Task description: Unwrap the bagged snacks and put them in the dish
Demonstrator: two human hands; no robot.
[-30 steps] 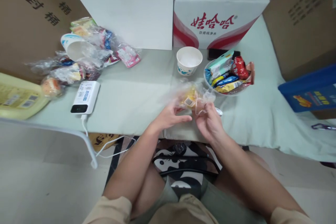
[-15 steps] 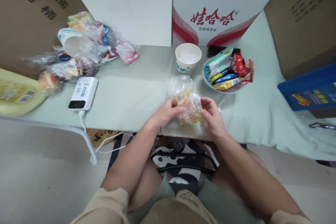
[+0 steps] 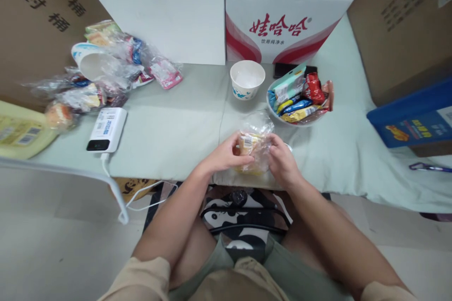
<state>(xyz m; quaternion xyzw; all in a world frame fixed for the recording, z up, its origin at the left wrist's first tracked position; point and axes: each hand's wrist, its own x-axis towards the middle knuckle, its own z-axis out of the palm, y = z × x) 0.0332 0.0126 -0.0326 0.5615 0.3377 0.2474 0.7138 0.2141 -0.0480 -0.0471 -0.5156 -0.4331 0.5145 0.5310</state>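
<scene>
Both bare forearms reach forward from the lap and meet over the near edge of the pale green cloth-covered table point(image 3: 176, 127). The left hand point(image 3: 226, 155) is curled, thumb on top, its fingers closed on the left side of a crumpled clear plastic bag with a yellow snack and a barcode label inside point(image 3: 253, 143). The right hand point(image 3: 282, 164) pinches the bag's right side from just opposite – so both hands grip the one bag, held just above the cloth at the table's front edge, its loose top standing upward.

Just beyond the bag sits a shallow white bowl point(image 3: 273, 112) heaped with coloured snack packets, and left of the bowl a white paper cup with a blue pattern point(image 3: 247, 79), upright. Further left lie a white power bank with a cable point(image 3: 107, 129) and a heap of clear-bagged snacks point(image 3: 102, 80). At the back stands a white carton with red lettering point(image 3: 286, 28).
</scene>
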